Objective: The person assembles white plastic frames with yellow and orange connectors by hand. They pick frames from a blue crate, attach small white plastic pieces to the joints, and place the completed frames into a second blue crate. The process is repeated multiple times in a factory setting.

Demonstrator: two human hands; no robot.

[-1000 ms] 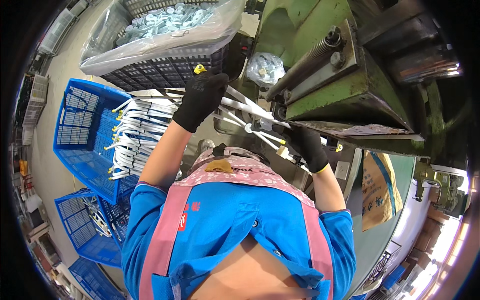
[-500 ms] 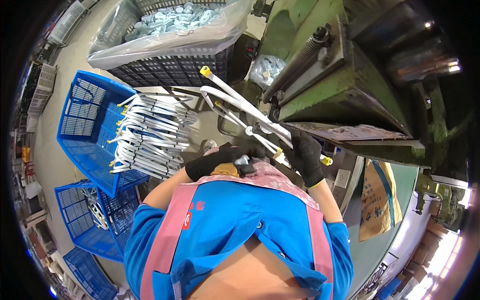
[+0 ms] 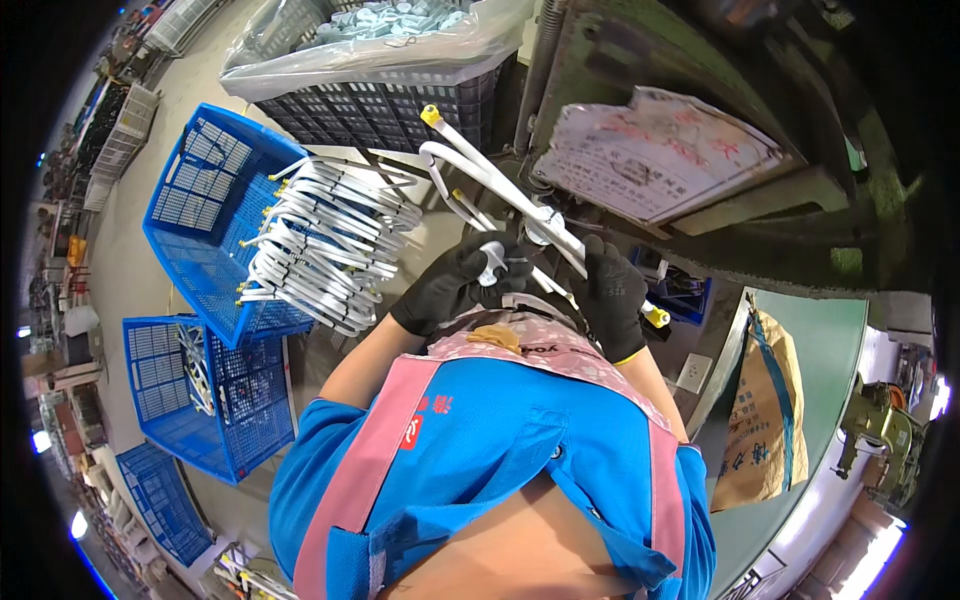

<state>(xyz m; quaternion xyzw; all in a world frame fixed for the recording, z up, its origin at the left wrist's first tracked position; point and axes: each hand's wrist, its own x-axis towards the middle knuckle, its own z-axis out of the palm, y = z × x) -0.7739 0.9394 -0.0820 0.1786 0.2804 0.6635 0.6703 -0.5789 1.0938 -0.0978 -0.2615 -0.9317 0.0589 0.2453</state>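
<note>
My right hand (image 3: 612, 300), in a black glove, is closed around a bent white metal tube (image 3: 490, 185). The tube has a yellow cap at its far end and another yellow end showing below the hand. It passes under the green machine's edge, where a round fitting sits on it. My left hand (image 3: 445, 285), also black-gloved, pinches a small pale grey, rounded part (image 3: 491, 263) just left of the tube. Its fingertips are partly hidden behind that part. A second white tube lies beneath the first, largely covered by my hands.
A blue crate (image 3: 225, 220) at left has a stack of bent white tubes (image 3: 330, 240) beside it. More blue crates (image 3: 235, 420) stand nearer. A black crate (image 3: 390, 115) with a plastic liner holds pale parts. The green machine (image 3: 720, 220) overhangs the right side.
My left hand has moved forward from the apron toward the tube, and the pale part now shows in its fingers. My right hand keeps its grip. The whole view has shifted.
</note>
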